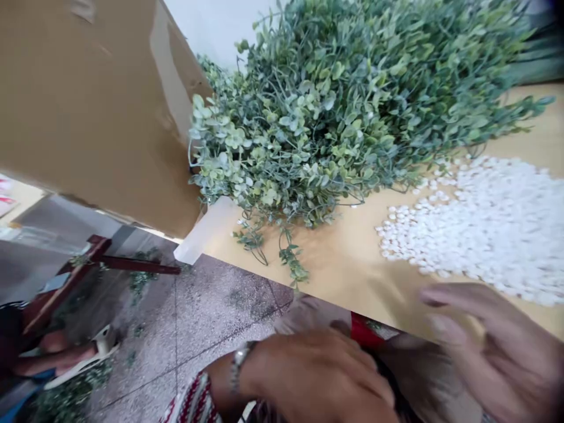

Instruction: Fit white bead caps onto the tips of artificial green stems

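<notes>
My right hand [497, 346] is over the table's front edge at the lower right, just short of a spread of small white round pieces [493, 217]. Its thumb and forefinger are apart with nothing visible between them. Below the edge, my left hand [317, 373] shows its back, a metal-banded watch [240, 361] at the wrist; its fingers bend down out of sight and I cannot make out what they touch. A big heap of artificial leafy sprigs [326, 117] covers the table's far side. Two small sprigs [291, 258] lie toward the front edge.
On the left a large cardboard box [92, 111] stands against the heap. A whitish translucent strip [205, 232] lies at the table [348, 258] edge. Down on the tiled floor [211, 311] are scattered greenery, a dark red wooden frame [97, 255] and another person's foot [83, 355].
</notes>
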Available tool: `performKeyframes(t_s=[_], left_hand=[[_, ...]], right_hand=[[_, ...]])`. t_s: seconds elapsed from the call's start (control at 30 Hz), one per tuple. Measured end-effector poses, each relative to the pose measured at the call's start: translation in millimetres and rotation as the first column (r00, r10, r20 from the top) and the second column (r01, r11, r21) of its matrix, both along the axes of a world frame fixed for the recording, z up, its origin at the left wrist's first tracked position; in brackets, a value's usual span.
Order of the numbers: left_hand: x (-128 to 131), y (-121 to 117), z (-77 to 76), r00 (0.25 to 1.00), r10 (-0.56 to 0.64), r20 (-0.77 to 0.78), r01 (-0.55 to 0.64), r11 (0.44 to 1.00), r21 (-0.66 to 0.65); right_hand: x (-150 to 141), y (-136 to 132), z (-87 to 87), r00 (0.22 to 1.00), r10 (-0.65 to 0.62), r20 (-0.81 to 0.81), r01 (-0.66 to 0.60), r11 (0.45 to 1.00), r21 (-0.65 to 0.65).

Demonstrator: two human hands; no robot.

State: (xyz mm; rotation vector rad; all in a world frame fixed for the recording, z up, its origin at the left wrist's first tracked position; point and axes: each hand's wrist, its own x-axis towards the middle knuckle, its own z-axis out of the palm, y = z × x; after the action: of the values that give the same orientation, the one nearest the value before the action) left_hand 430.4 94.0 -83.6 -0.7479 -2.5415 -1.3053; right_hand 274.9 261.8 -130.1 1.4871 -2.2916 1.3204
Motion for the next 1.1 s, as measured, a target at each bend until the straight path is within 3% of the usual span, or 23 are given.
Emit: performKeyframes(t_s=[0.03,0.07,0.13,0.17,0.2,0.27,0.37,0.53,0.6,0.67,0.77,0.83,0.9,0.97,1.03,1.1], left_hand=[[12.4,-13.2,11.2,0.995,0.102,-0.005,-0.102,0.992,0.069],[23.0,-26.7,18.6,0.918,0.390,-0.069,-0.377,0.913,0.157],[37.6,-53.1,21.2,0.616,0.735,-0.285,-0.727,0.669,0.155],[41.7,-64.9,17.2,0.452,0.819,-0.353,-0.850,0.515,0.107],[43.6,-75.0,11.0,0.372,0.842,-0.391,-0.913,0.409,0.012],[42.3,-88.2,-3.1,0.383,0.839,-0.386,-0.924,0.348,-0.161],[31.7,-87.9,-16.9,0.462,0.827,-0.320,-0.883,0.397,-0.249],[8.1,-61.8,-21.1,0.607,0.753,-0.253,-0.795,0.578,-0.186],[1.7,-53.3,-24.2,0.613,0.743,-0.269,-0.786,0.607,-0.115],[-2.3,-46.2,-27.1,0.581,0.749,-0.318,-0.798,0.602,-0.040],[-7.6,-35.0,-23.6,0.543,0.729,-0.417,-0.794,0.607,0.028],[-13.6,-25.7,-14.3,0.625,0.661,-0.415,-0.730,0.683,-0.011],[-21.8,-15.4,-3.0,0.799,0.522,-0.300,-0.577,0.806,-0.134],[-30.3,-5.4,5.9,0.911,0.391,-0.131,-0.411,0.881,-0.233],[-37.0,3.6,10.6,0.945,0.325,0.023,-0.312,0.923,-0.223],[-41.3,10.6,11.9,0.946,0.288,0.147,-0.272,0.955,-0.118]], right_hand=[[10.0,-18.6,11.1,0.997,0.072,-0.024,-0.070,0.995,0.077],[21.5,-38.8,21.6,0.986,0.148,-0.081,-0.137,0.983,0.120],[44.5,-79.2,36.3,0.969,0.197,-0.148,-0.166,0.966,0.201],[54.1,-97.1,39.6,0.962,0.205,-0.180,-0.158,0.957,0.243],[61.6,-112.1,40.2,0.956,0.199,-0.216,-0.134,0.950,0.282],[68.6,-130.4,35.7,0.928,0.190,-0.321,-0.081,0.943,0.323],[61.0,-124.7,25.7,0.903,0.219,-0.370,-0.093,0.940,0.329],[31.6,-64.0,24.2,0.957,0.200,-0.208,-0.132,0.944,0.302],[23.8,-41.0,26.1,0.979,0.175,-0.105,-0.140,0.949,0.283],[19.1,-24.4,27.2,0.988,0.146,-0.044,-0.130,0.957,0.261],[15.3,-11.1,29.7,0.990,0.126,-0.062,-0.108,0.965,0.237],[14.1,-7.4,34.4,0.979,0.149,-0.136,-0.112,0.961,0.251],[14.0,-5.4,41.3,0.954,0.201,-0.223,-0.134,0.950,0.282],[14.8,-2.9,47.7,0.929,0.256,-0.266,-0.175,0.940,0.293],[16.5,2.0,50.6,0.932,0.271,-0.239,-0.204,0.941,0.271],[18.9,10.3,48.3,0.959,0.241,-0.150,-0.203,0.951,0.233]])
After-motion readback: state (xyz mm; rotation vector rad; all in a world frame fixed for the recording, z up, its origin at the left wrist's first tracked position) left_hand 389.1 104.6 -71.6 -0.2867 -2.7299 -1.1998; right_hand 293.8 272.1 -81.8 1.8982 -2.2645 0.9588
